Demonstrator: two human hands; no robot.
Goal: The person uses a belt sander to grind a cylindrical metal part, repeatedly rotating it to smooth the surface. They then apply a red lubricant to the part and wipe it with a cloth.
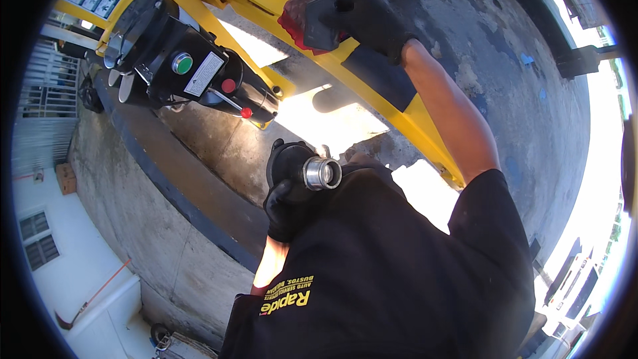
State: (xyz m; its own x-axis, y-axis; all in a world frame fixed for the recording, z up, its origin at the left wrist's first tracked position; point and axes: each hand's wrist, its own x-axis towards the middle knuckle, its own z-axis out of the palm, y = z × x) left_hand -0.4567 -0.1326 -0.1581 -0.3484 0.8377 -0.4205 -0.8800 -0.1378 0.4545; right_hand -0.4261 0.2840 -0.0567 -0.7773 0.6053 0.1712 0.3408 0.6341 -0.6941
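My left hand (284,209), in a black glove, is closed round a dark round part with a shiny metal threaded collar (323,173), held close to my black shirt. The collar's open end faces up and shows a hollow centre. My right hand (373,23), gloved in black too, reaches out to a yellow steel beam (359,83). Its fingers are closed on a dark grey, flat-sided piece (321,21) whose kind I cannot make out. Behind that piece lies a crumpled red thing (292,16) with a narrow red tip; the hand partly hides both.
A black power unit (169,66) with a green button, a red button and a red-knobbed lever stands at the left by yellow steelwork. A dark raised strip (193,193) crosses the concrete floor. At far left are a cardboard box (66,178) and a long-handled tool (93,299).
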